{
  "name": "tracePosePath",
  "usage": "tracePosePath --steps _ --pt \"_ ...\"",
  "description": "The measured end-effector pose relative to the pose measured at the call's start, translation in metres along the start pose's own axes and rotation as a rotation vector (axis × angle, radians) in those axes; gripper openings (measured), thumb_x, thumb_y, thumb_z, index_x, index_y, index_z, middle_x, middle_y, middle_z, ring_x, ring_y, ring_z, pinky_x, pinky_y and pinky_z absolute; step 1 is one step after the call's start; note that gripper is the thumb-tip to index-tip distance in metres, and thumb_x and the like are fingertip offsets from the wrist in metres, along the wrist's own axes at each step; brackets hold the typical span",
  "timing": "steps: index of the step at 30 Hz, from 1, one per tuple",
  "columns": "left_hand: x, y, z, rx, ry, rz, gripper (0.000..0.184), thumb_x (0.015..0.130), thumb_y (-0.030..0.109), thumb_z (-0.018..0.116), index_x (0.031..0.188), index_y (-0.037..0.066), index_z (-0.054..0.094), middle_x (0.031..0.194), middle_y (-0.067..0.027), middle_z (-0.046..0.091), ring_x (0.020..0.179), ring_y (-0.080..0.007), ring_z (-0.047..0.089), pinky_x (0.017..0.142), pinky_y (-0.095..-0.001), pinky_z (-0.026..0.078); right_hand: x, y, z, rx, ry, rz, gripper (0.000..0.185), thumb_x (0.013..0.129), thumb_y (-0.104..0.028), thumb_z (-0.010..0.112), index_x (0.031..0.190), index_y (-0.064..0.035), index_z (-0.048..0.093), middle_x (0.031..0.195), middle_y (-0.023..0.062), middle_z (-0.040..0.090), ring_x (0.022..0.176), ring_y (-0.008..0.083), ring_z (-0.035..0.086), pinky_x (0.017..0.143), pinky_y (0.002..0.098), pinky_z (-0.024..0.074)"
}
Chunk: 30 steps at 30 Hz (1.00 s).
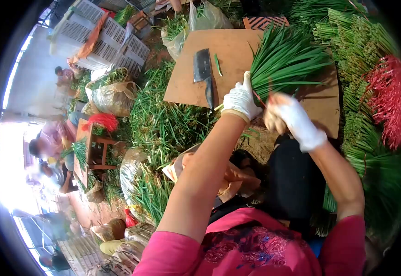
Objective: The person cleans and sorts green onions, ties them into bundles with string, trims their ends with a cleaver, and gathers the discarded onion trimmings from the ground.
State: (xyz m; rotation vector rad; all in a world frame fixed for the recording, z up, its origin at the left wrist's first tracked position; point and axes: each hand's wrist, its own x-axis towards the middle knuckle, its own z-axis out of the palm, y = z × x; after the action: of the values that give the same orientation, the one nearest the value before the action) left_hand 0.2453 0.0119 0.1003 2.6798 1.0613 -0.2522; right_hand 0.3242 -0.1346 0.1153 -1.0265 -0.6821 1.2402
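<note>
Green bundle [285,64]: at one o'clock, over the board [230,39]; my left hand [243,100] wraps its base. My right hand [287,116]: blurred, fingers bent near a red tie [259,99]; pinch unclear. Cleaver [203,69]: twelve o'clock, on the board.

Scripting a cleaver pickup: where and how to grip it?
I'd take the cleaver by its dark handle, from the wearer's side: it lies flat, handle toward the wearer at the board's near edge, blade pointing away.

Produce-packing work area, workers at low wooden tables [187,70], bundled greens [357,60] stacked right, plastic crates [94,34] far left
</note>
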Motion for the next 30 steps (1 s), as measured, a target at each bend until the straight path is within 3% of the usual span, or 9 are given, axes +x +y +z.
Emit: tracePosePath --steps 2,6,8,12,18,20,22,24,30 --pt "-0.002 -0.001 -0.005 0.011 -0.051 0.024 0.107 0.065 0.04 0.076 0.147 0.007 0.015 0.119 -0.0178 0.054 0.105 -0.0301 0.059 0.087 -0.0402 0.05 -0.046 0.014 -0.018 -0.103 0.223 0.146 0.012 0.093 -0.01 0.045 0.086 -0.0002 0.049 0.064 0.0084 0.054 0.052 0.0155 0.052 0.051 0.0254 0.0425" --pt "-0.004 -0.001 -0.01 -0.072 -0.017 0.036 0.109 0.06 0.039 0.079 0.145 0.009 0.018 0.122 -0.0219 0.053 0.107 -0.0355 0.058 0.092 -0.0414 0.047 -0.035 0.037 -0.039 -0.011 0.238 0.047 0.015 0.094 -0.015 0.051 0.088 -0.0006 0.05 0.067 0.0053 0.055 0.051 0.0118 0.051 0.046 0.023 0.0401" --pt "-0.006 -0.007 -0.01 -0.08 0.083 0.092 0.11 0.057 0.037 0.08 0.144 0.012 0.018 0.137 -0.021 0.04 0.116 -0.0367 0.051 0.095 -0.0421 0.045 -0.022 0.036 -0.036 -0.252 0.372 0.092 0.014 0.088 -0.016 0.06 0.094 -0.0035 0.058 0.067 0.0042 0.057 0.051 0.0106 0.052 0.048 0.0254 0.0415" --pt "-0.031 -0.023 0.001 0.146 0.283 0.254 0.115 0.056 0.033 0.083 0.146 0.013 0.014 0.146 -0.0198 0.028 0.124 -0.0371 0.043 0.099 -0.0441 0.041 -0.037 0.041 -0.044 -0.766 0.124 0.192 0.019 0.086 -0.017 0.058 0.074 -0.0048 0.066 0.067 0.0013 0.063 0.059 0.0081 0.053 0.058 0.0243 0.043" --pt "0.031 -0.097 0.003 -0.579 -0.313 0.195 0.109 0.066 0.036 0.079 0.148 0.01 0.012 0.111 -0.0178 0.062 0.098 -0.0254 0.062 0.081 -0.0358 0.051 0.042 0.007 -0.018 -0.299 0.165 -0.345 0.01 0.08 -0.002 0.058 0.072 0.0014 0.062 0.078 0.0073 0.06 0.074 0.0156 0.06 0.069 0.0292 0.0458" --pt "0.021 -0.071 -0.034 -0.352 -0.487 -0.004 0.113 0.064 0.042 0.079 0.148 0.008 0.013 0.114 -0.0174 0.061 0.1 -0.0259 0.061 0.086 -0.034 0.049 0.081 0.009 -0.029 -0.382 0.216 -0.508 0.006 0.08 0.001 0.057 0.08 0.0033 0.062 0.079 0.0075 0.061 0.075 0.0184 0.061 0.073 0.0298 0.0469" --pt "0.025 -0.066 -0.021 0.076 -0.159 0.154 0.115 0.061 0.05 0.077 0.147 0.006 0.017 0.121 -0.0221 0.057 0.107 -0.0326 0.059 0.092 -0.035 0.046 0.088 -0.008 -0.019 -0.089 0.169 -0.425 0.013 0.085 -0.002 0.054 0.096 0.0056 0.059 0.08 0.0067 0.062 0.076 0.0155 0.06 0.075 0.0277 0.0473" --pt "0.008 -0.022 -0.054 -0.125 -0.101 0.128 0.111 0.057 0.044 0.081 0.143 0.006 0.022 0.131 -0.0213 0.049 0.118 -0.0337 0.051 0.099 -0.036 0.042 0.096 -0.005 -0.019 -0.059 0.125 -0.431 0.015 0.089 -0.007 0.052 0.097 0.0056 0.058 0.079 0.0082 0.061 0.073 0.0146 0.059 0.072 0.0281 0.0477" --pt "0.034 -0.004 0.019 -0.117 -0.026 0.095 0.101 0.06 0.035 0.079 0.142 0.013 0.024 0.138 -0.0169 0.04 0.119 -0.0321 0.049 0.095 -0.04 0.045 0.112 0.018 0.011 0.451 0.256 -0.252 0.016 0.09 -0.015 0.054 0.076 -0.0069 0.052 0.065 0.0004 0.05 0.059 0.0116 0.049 0.059 0.0275 0.0428"
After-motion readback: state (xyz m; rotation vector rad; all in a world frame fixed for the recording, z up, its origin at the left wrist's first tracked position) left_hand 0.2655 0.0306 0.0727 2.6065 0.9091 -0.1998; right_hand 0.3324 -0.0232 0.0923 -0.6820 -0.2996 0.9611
